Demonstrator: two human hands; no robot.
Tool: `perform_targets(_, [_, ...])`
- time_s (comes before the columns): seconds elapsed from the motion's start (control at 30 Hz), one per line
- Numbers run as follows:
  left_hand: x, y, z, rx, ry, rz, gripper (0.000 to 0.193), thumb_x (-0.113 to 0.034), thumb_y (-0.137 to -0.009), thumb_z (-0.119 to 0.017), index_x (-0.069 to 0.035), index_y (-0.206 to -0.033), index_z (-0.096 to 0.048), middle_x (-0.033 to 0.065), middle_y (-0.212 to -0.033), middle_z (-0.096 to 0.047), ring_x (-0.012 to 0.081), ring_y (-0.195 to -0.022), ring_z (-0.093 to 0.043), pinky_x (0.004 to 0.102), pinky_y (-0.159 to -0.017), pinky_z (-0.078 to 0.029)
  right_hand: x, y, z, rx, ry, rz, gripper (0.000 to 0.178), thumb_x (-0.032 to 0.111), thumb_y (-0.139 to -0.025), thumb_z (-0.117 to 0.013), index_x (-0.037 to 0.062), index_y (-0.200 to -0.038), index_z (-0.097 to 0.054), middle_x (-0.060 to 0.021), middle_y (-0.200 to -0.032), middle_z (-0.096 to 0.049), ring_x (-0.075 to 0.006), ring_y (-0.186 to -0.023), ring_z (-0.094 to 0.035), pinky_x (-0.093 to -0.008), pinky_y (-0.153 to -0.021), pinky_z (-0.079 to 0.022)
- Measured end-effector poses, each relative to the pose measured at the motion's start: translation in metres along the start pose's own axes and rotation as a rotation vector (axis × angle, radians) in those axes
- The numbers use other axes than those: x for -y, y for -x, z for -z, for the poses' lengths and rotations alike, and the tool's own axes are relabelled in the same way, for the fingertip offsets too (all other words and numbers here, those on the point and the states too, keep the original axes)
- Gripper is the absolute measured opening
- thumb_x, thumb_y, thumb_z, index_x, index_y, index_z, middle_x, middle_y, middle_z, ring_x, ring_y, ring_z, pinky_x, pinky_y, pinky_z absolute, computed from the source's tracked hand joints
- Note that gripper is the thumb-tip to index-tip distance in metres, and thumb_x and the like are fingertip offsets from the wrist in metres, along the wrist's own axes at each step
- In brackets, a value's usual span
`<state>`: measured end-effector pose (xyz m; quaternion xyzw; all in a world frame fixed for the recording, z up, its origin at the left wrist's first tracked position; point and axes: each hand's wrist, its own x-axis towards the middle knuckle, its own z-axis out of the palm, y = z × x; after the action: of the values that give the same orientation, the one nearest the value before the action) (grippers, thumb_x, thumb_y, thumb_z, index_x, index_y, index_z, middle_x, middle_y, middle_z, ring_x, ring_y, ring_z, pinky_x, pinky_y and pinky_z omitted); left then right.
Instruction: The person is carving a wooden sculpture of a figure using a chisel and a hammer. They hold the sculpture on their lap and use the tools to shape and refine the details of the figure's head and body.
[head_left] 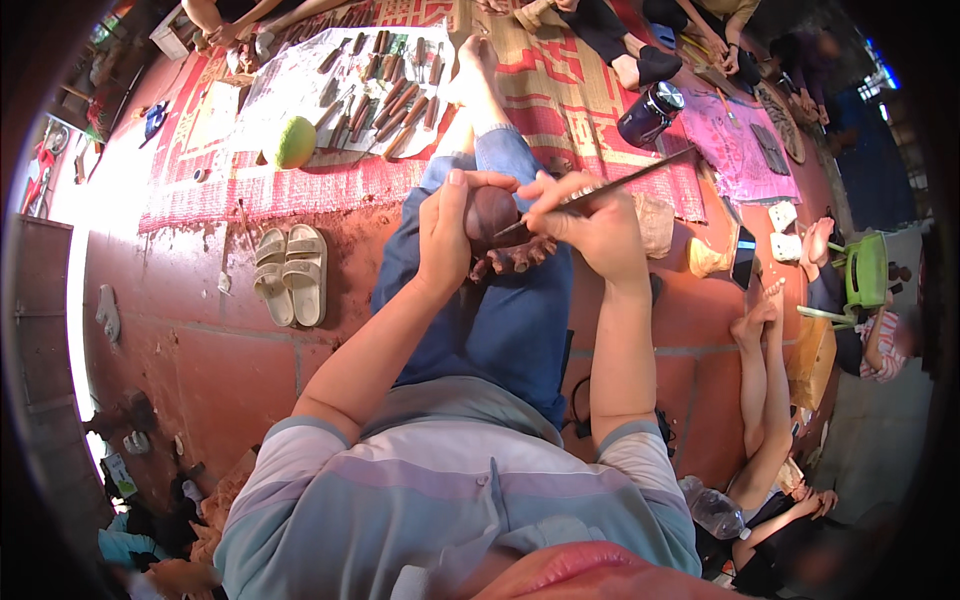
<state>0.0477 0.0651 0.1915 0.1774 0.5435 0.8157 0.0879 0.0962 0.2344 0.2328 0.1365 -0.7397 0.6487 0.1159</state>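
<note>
My left hand is wrapped round the side of a dark brown carving, which looks like wood. Its top is smooth and rounded, and its lower part is knobbly and deeply cut. The piece rests over my lap, between my blue-trousered legs. In my closed right hand is a long, slender carving tool, gripped like a pencil. Its dark shaft sticks out up and to the right, while its thin pale tip reaches the carving's front, just above the knobbly part. Whether the tip touches the surface I cannot tell.
Beyond my legs, several wooden-handled carving tools lie on a white sheet over a red patterned mat. A green round fruit sits nearby. Beige sandals stand left, a dark flask right. Other people sit around.
</note>
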Motion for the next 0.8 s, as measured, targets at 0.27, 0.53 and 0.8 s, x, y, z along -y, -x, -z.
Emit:
perform_targets(0.27, [0.001,0.000,0.000,0.005,0.022,0.020,0.056,-0.034,-0.103,-0.027,0.007,-0.098,-0.064,0.0136,-0.097,-0.066,0.0167,-0.090,-0.062,0.0285,-0.085,-0.048,0.002,0.001,-0.004,-0.026,-0.024,-0.025,0.010,0.003,-0.072,-0.078,0.0013,-0.079,-0.070,-0.0097,-0.086,-0.069,-0.0165,-0.089,-0.065,-0.0372,-0.100,-0.041])
perform_targets(0.53, [0.000,0.002,0.000,0.020,0.037,0.020,0.055,-0.034,-0.103,-0.028,0.006,-0.098,-0.064,0.0131,-0.097,-0.066,0.0162,-0.089,-0.061,0.0286,-0.085,-0.048,-0.001,0.002,0.003,-0.024,0.029,0.027,0.012,0.000,-0.075,-0.074,0.0009,-0.084,-0.067,-0.0076,-0.089,-0.068,-0.0160,-0.089,-0.064,-0.0359,-0.094,-0.047])
perform_targets(0.8, [0.001,0.000,0.002,0.023,0.061,0.038,0.054,-0.035,-0.103,-0.028,0.006,-0.100,-0.063,0.0122,-0.097,-0.066,0.0150,-0.088,-0.061,0.0278,-0.083,-0.049,0.008,-0.004,-0.005,0.015,0.163,0.076,0.009,0.002,-0.073,-0.075,0.0009,-0.077,-0.067,-0.0048,-0.081,-0.070,-0.0171,-0.086,-0.066,-0.0392,-0.094,-0.047])
